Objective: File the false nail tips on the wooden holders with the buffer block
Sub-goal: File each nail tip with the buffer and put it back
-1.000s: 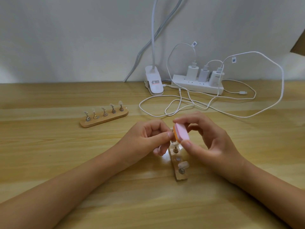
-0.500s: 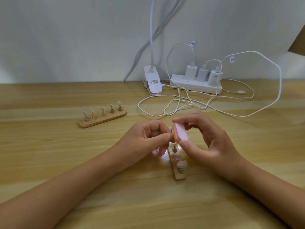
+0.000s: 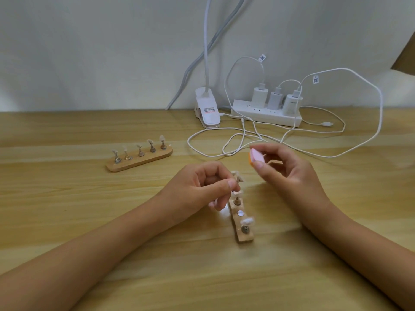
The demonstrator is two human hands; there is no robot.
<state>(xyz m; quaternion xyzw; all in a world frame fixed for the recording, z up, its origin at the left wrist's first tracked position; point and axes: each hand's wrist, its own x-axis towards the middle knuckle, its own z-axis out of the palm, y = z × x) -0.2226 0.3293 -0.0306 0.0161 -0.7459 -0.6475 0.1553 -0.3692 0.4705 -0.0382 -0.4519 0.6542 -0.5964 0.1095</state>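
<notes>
Buffer block (image 3: 256, 156), pink face and orange side, is being pinched by the right hand (image 3: 289, 176), apart from the tips. Left hand (image 3: 202, 187) is pinching a nail tip (image 3: 237, 176) at the far end of the near wooden holder (image 3: 242, 230), mid-tabletop (image 3: 67, 221). Second wooden holder (image 3: 139, 159) is sitting further left. Power strip (image 3: 265, 114) is lying at the far edge.
</notes>
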